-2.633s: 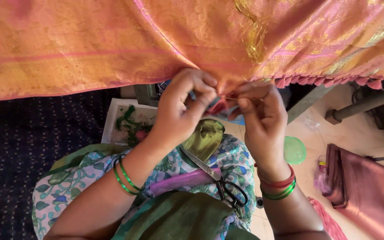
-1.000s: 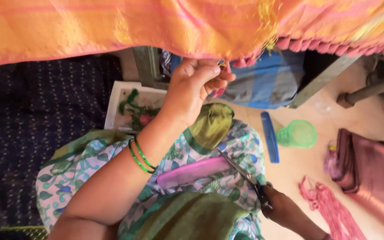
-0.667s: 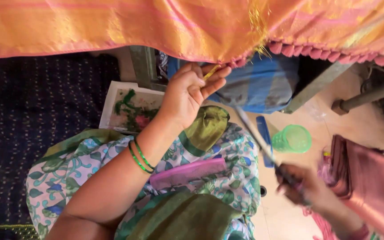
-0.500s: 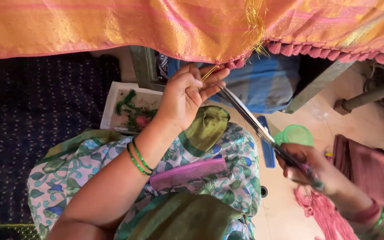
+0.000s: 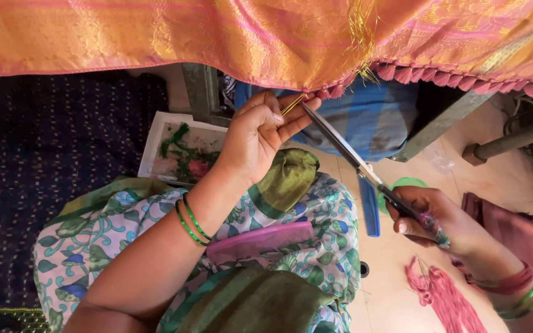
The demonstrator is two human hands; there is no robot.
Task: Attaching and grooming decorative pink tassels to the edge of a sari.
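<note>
An orange and pink saree cloth (image 5: 155, 37) with gold threads and a row of pink tassels (image 5: 451, 77) hangs across the top. My left hand (image 5: 257, 139) pinches a thin bundle of gold threads (image 5: 292, 106) at the cloth's lower edge. My right hand (image 5: 442, 222) grips the handles of long scissors (image 5: 347, 151), whose blades reach up to the gold threads beside my left fingertips. A pink comb (image 5: 260, 242) lies on my lap.
A white tray (image 5: 183, 148) with green and pink bits sits on the floor beside a dark dotted cloth (image 5: 44, 172). A blue cloth (image 5: 371, 120), a blue comb (image 5: 370, 206), a green lid (image 5: 405, 185), pink threads (image 5: 445, 299) and a maroon cloth (image 5: 525, 237) lie around.
My right hand left the cloth edge, picked up the scissors from my lap and raised their blades to the threads. My left hand stayed pinching the threads.
</note>
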